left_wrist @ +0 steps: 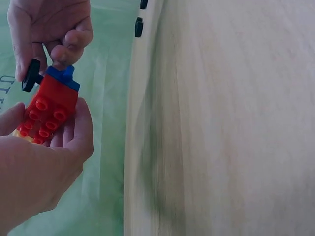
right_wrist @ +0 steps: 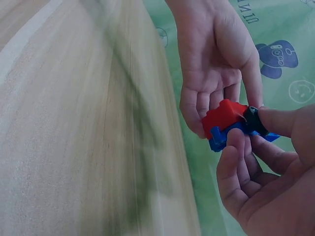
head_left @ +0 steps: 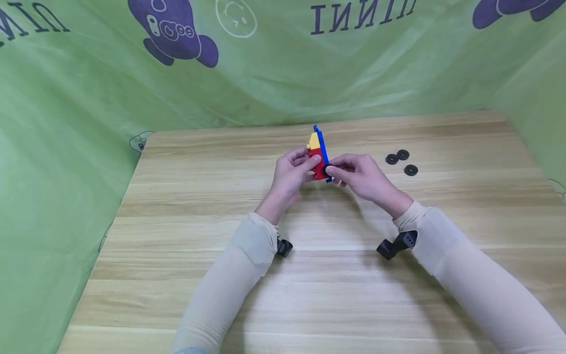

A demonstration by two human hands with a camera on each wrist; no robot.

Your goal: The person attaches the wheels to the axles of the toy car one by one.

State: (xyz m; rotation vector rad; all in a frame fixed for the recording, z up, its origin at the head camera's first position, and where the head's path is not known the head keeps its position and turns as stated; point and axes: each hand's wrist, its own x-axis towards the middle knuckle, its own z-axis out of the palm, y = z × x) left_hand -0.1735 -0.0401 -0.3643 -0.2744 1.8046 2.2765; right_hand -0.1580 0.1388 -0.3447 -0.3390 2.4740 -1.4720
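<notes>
My left hand [head_left: 289, 174] grips a small toy vehicle of building bricks between thumb and fingers, above the table. The vehicle has a red studded brick [left_wrist: 58, 101], a yellow sloped brick [head_left: 313, 141] and a blue base [head_left: 323, 147]. With thumb and fingers my right hand [head_left: 360, 176] pinches a black wheel [left_wrist: 31, 75] at the side of the blue base. In the right wrist view the wheel lies under the right thumb, against the blue part. Whether it sits fully on its axle I cannot tell.
Several more black wheels are not in hand: three lie on the wooden table [head_left: 199, 196] right of my hands, one wheel [head_left: 410, 170] nearer than the other two [head_left: 397, 157]. A green printed cloth [head_left: 274, 83] hangs behind the table's far edge and down both sides.
</notes>
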